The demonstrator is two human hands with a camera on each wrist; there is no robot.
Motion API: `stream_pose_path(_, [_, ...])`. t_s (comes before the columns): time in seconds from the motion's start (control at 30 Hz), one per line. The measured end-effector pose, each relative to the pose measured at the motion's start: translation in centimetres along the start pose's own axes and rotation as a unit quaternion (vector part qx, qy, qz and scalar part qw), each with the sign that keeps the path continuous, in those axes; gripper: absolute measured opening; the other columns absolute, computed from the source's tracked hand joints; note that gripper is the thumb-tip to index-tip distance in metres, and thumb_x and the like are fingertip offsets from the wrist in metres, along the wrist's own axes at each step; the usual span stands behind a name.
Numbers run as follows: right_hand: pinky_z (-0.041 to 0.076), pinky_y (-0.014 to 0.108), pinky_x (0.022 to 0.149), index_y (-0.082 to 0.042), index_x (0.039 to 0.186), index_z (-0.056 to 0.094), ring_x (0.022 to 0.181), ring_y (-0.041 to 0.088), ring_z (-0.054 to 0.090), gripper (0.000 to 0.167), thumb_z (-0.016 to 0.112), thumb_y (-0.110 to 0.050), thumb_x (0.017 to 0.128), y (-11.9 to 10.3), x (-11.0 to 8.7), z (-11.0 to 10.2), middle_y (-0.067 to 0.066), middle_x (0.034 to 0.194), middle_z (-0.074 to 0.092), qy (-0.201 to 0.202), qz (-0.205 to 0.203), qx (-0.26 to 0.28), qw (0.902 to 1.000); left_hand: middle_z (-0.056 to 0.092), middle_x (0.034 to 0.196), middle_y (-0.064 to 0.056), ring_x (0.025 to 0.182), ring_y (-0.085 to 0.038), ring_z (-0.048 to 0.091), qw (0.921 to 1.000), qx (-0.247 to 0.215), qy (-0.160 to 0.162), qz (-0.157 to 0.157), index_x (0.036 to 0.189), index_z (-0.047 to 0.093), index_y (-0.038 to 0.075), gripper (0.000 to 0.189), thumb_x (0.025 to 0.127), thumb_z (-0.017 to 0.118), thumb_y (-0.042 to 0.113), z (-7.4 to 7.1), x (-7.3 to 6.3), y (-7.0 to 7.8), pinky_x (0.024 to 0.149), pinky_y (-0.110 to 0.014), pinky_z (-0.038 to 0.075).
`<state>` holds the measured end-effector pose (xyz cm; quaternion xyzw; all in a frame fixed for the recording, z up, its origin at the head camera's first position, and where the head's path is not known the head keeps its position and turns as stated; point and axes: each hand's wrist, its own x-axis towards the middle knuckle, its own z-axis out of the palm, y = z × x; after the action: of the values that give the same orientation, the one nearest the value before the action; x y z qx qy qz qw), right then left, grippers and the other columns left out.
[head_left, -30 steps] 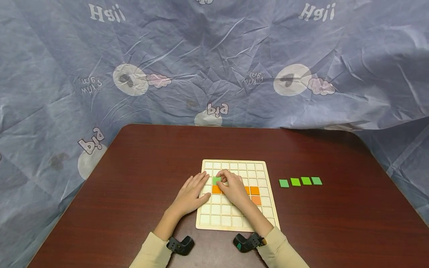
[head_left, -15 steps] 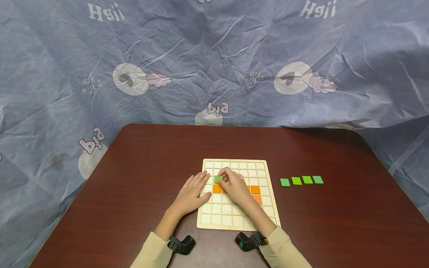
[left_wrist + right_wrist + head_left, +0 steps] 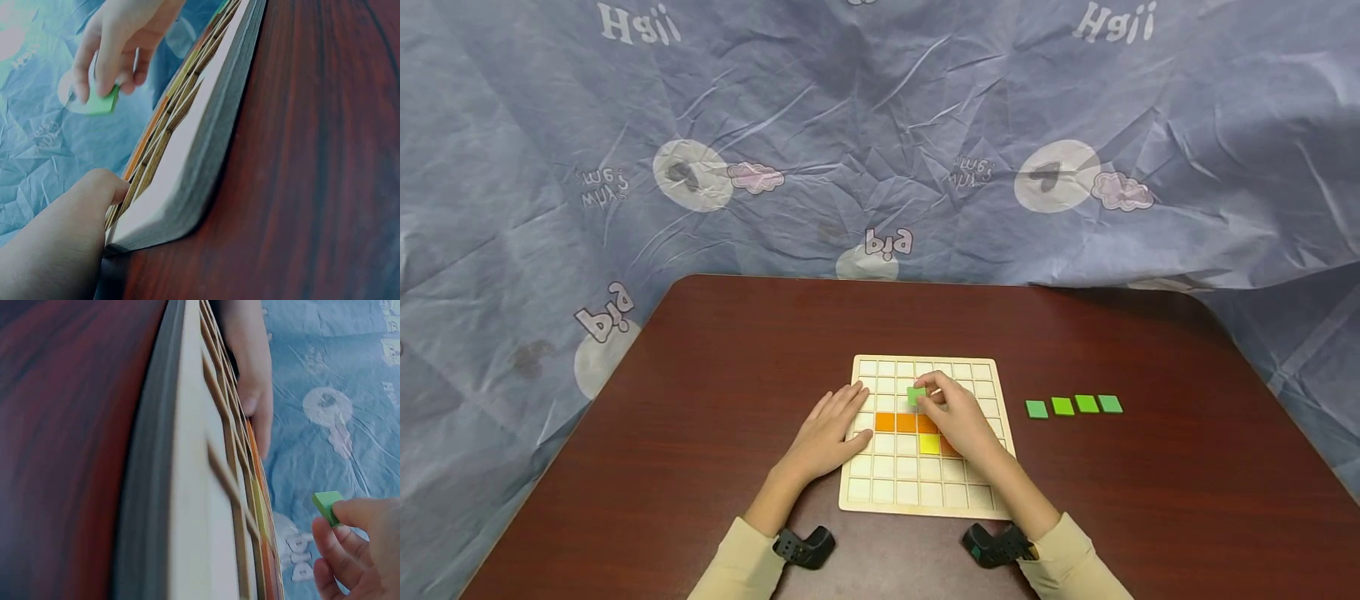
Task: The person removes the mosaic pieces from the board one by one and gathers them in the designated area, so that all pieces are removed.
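Note:
My right hand pinches a small green square tile between thumb and fingertips. Both wrist views show this tile held above the board, apart from it. The pale wooden board has a grid of square recesses. Orange tiles form a row in it, partly covered by my right hand. Below that row sits a yellow tile, with another orange tile half hidden beside it. My left hand lies flat over the board's left edge, fingers extended, its thumb on the grid.
To the right of the board, several green tiles lie in a row on the dark red-brown table. A wrinkled blue-grey printed cloth hangs behind the table. Black wrist cameras are strapped to both forearms.
My right hand has lifted the green tile from its recess above the leftmost orange tile and carried it right. The yellow tile has come into sight. My left hand has stayed put.

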<state>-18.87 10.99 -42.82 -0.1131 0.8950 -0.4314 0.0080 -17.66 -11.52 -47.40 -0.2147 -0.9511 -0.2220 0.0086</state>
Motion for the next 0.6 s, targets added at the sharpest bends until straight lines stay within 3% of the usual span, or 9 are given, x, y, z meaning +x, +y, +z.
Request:
stream_pose_path(0.3, [0.05,0.028,0.069,-0.017,0.108,0.058,0.087,0.02,0.06,0.019,0.058,-0.019,0.089,2.9,-1.2,-4.4,0.006,0.101,0.06,0.056,0.0,-0.014,0.9983,0.023,0.151,-0.001,0.14,-0.018,0.021,1.0,0.002,-0.004,0.003,0.145,0.025,0.015,0.065,0.091,0.04,0.046,0.0,-0.1,0.1,0.116,-0.037,0.012])
stream_pose_path(0.6, [0.045,0.016,0.067,-0.012,0.109,0.059,0.08,0.0,0.049,0.019,0.054,-0.019,0.091,6.4,-2.7,-9.0,0.005,0.097,0.059,0.132,-0.013,-0.082,0.9878,0.023,0.152,-0.001,0.14,-0.018,0.02,1.0,-0.001,-0.007,-0.002,0.145,0.025,0.016,0.064,0.091,0.041,0.046,-0.1,-0.1,0.1,0.116,-0.037,0.011])
